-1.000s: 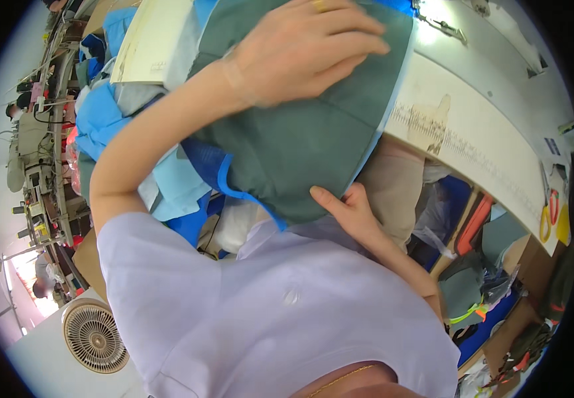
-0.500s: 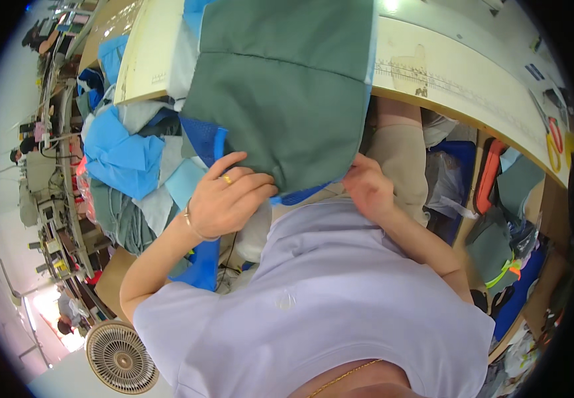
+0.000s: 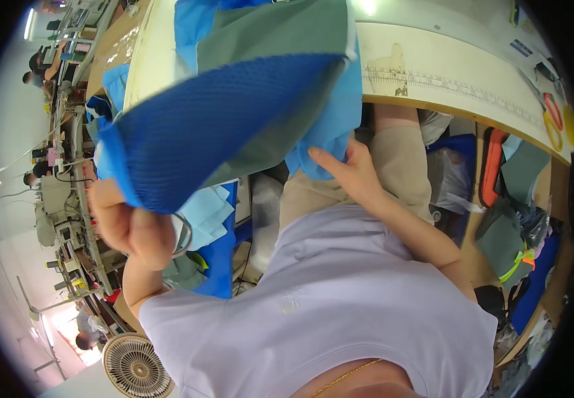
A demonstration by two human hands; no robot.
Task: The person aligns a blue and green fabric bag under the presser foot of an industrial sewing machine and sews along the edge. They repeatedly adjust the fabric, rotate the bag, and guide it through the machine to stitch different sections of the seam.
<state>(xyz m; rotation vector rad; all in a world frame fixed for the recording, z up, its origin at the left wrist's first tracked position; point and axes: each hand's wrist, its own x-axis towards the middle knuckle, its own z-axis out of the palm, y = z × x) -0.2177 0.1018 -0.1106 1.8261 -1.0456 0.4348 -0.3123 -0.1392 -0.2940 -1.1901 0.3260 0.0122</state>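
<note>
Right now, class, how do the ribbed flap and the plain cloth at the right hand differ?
The ribbed flap is deep blue; the plain cloth is lighter. The left hand holds the ribbed flap by one edge, spread out, while the plain cloth bunches at the right hand. Both are blue fabric.

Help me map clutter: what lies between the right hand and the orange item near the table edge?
In the head view, from the right hand to the orange item: mainly a beige-clothed leg, a clear plastic bag and blue material.
</note>
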